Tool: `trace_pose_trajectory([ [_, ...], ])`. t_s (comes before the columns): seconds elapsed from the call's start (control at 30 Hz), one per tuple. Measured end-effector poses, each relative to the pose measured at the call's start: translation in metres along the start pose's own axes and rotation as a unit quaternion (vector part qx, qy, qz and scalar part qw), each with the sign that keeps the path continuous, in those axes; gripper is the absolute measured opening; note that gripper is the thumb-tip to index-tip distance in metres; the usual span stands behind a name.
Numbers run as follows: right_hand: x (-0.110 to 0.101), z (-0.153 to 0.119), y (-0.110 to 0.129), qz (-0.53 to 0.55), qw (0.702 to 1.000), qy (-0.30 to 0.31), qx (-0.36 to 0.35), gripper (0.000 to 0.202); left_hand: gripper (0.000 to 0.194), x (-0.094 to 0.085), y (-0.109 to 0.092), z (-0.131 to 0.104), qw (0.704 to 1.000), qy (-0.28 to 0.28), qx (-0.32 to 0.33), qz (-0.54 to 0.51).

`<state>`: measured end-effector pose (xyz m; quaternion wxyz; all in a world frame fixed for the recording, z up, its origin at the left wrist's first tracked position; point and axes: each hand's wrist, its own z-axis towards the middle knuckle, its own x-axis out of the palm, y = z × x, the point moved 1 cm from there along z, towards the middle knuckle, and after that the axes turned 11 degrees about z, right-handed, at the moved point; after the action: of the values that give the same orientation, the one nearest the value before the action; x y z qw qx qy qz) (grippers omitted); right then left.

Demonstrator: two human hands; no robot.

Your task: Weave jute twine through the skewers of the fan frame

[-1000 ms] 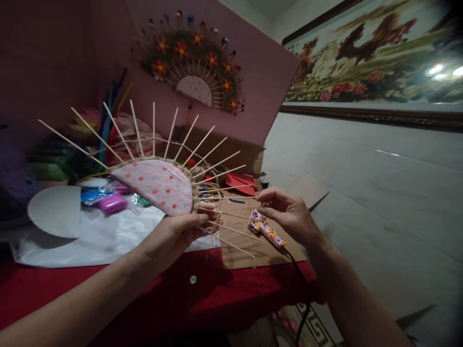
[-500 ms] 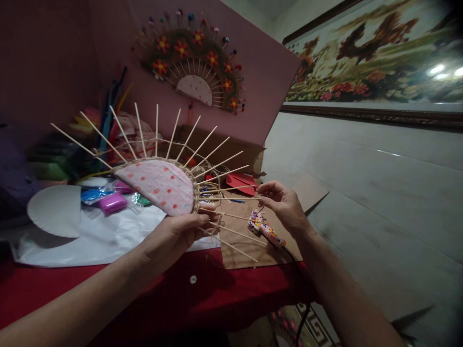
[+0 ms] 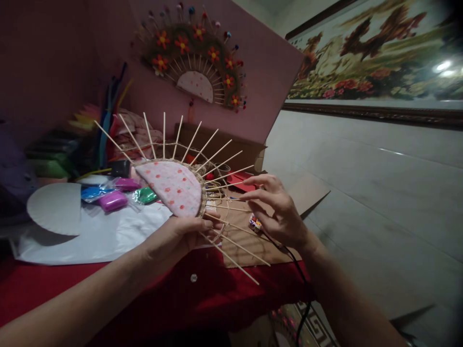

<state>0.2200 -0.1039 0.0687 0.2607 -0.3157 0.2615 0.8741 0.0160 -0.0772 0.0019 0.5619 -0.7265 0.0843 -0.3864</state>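
Observation:
My left hand [image 3: 190,230] grips a half-round craft piece [image 3: 173,189] by its lower right edge, thumb in front and fingers behind. Pink dotted fabric covers its face, and thin wooden sticks [image 3: 164,135] fan out from the curved rim. Brown twine [image 3: 202,185] is wound along that rim, and a looser strand crosses the sticks farther out. At the right-hand stick ends, my right hand [image 3: 273,207] has its fingers spread, the tips at or very near the sticks; contact is hard to judge. Behind it lies a flower-patterned glue gun [image 3: 255,222], partly hidden, with a black cord.
Cardboard [image 3: 235,255] and white sheeting [image 3: 97,241] lie on the red-covered table [image 3: 162,289]. Bagged coloured clay [image 3: 113,201], a white half disc [image 3: 54,208] and red paper [image 3: 240,181] are around. A finished flowered fan [image 3: 193,60] hangs on the pink panel behind.
The craft piece has turned clockwise and shifted slightly right in my left hand. My right hand's fingers have gone from a pinch at the stick ends to spread, covering more of the glue gun.

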Motion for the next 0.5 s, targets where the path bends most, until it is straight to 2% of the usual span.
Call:
trace_pose_trajectory([
  [0.1,0.001,-0.001,0.012,-0.039,0.996,0.079,-0.029,0.026,0.021,-0.001,0.001,0.001,1.0,0.008,0.005,0.004],
  [0.23,0.005,0.001,0.014,-0.091,0.987,0.123,-0.04,0.018,0.021,-0.001,0.001,0.0,1.0,0.01,0.008,0.01],
  [0.33,0.007,0.004,0.011,-0.103,0.985,0.133,-0.049,0.009,0.02,0.0,0.001,0.0,1.0,0.012,0.008,0.003],
  [0.5,0.012,0.007,0.009,-0.097,0.986,0.121,-0.061,0.01,0.02,0.0,0.0,0.0,1.0,0.022,0.01,0.001],
])
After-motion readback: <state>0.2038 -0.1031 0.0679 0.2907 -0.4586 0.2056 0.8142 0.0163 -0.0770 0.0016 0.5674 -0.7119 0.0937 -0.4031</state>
